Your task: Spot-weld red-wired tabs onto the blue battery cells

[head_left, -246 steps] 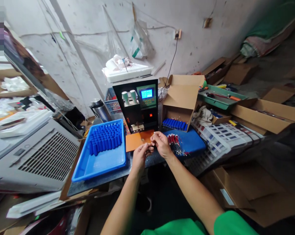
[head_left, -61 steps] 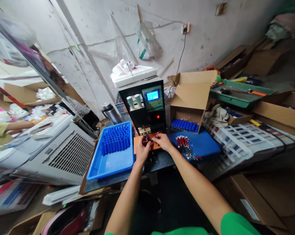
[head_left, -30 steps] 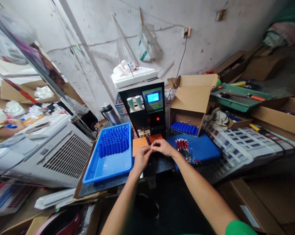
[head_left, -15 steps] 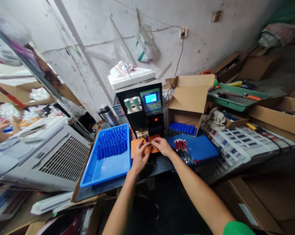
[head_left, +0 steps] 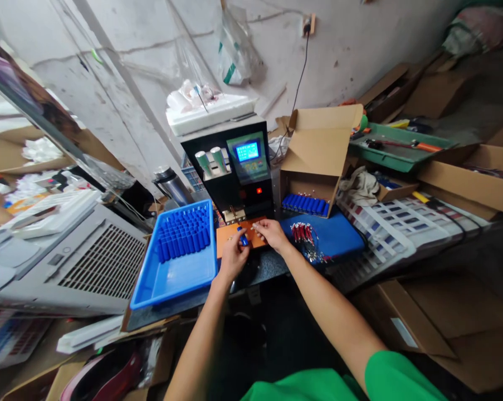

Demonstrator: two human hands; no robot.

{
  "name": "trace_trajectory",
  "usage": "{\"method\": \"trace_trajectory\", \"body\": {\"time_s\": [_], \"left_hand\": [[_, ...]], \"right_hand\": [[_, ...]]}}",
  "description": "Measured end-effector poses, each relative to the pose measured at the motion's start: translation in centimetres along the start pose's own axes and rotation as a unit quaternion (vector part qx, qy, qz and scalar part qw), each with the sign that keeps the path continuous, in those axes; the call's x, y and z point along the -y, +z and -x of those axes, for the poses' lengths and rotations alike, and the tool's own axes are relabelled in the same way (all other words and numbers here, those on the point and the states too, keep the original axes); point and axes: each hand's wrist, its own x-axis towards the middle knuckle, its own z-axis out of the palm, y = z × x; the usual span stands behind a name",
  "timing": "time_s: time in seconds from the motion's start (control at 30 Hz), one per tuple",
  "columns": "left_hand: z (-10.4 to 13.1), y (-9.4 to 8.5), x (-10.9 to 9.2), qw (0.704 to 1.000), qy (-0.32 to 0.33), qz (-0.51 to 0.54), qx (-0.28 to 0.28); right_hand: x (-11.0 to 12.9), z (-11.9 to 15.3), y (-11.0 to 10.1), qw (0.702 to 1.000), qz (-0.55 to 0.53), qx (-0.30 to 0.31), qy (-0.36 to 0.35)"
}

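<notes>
My left hand [head_left: 234, 252] grips a blue cylindrical battery cell [head_left: 243, 239] over the orange pad [head_left: 224, 236] in front of the black machine [head_left: 251, 195]. Just right of the cell, my right hand [head_left: 273, 233] is closed in a pinch; a small pale tip shows at its fingers, too small to name. Left of my hands, a blue tray [head_left: 174, 278] holds several rows of upright blue cells [head_left: 184, 236]. By my right wrist, a bundle of red and black wire leads [head_left: 303, 234] with white ends lies on a blue surface [head_left: 338, 236].
An open cardboard box [head_left: 313, 145] holds more blue cells [head_left: 305, 204] beside the machine. White foam [head_left: 211, 114] rests on top of it. A steel flask [head_left: 171, 185] stands behind the tray. Farther right are a green tray [head_left: 401, 145] and a white crate [head_left: 372, 245].
My hands have drawn slightly apart, and the blue cell now shows more plainly in my left hand. The view has shifted, so the scene sits higher and farther left.
</notes>
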Motion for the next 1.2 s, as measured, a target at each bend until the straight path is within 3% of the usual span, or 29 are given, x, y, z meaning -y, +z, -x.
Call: {"method": "trace_trajectory", "body": {"time_s": [0.2, 0.3, 0.57, 0.73, 0.93, 1.2], "left_hand": [[-0.6, -0.3, -1.3, 0.993, -0.083, 0.052, -0.069], [-1.5, -0.6, -1.9, 0.991, -0.114, 0.021, -0.067], [-3.2, 0.1, -0.6, 0.996, -0.077, 0.012, -0.043], [-2.9, 0.7, -0.7, 0.990, -0.110, 0.059, -0.059], [-2.1, 0.6, -1.1, 0.992, -0.112, 0.020, -0.050], [-1.9, 0.3, -1.0, 0.993, -0.109, 0.003, -0.049]], "right_hand": [[0.0, -0.6, 0.1, 0.998, 0.001, -0.055, 0.023], [0.1, -0.8, 0.3, 0.997, -0.024, -0.061, 0.042], [-0.2, -0.9, 0.1, 0.998, -0.050, -0.022, 0.044], [-0.1, -0.8, -0.1, 0.998, -0.060, -0.009, 0.033], [0.9, -0.2, 0.1, 0.998, -0.062, -0.016, 0.029], [2.1, 0.3, 2.0, 0.997, -0.061, -0.018, 0.035]]}}
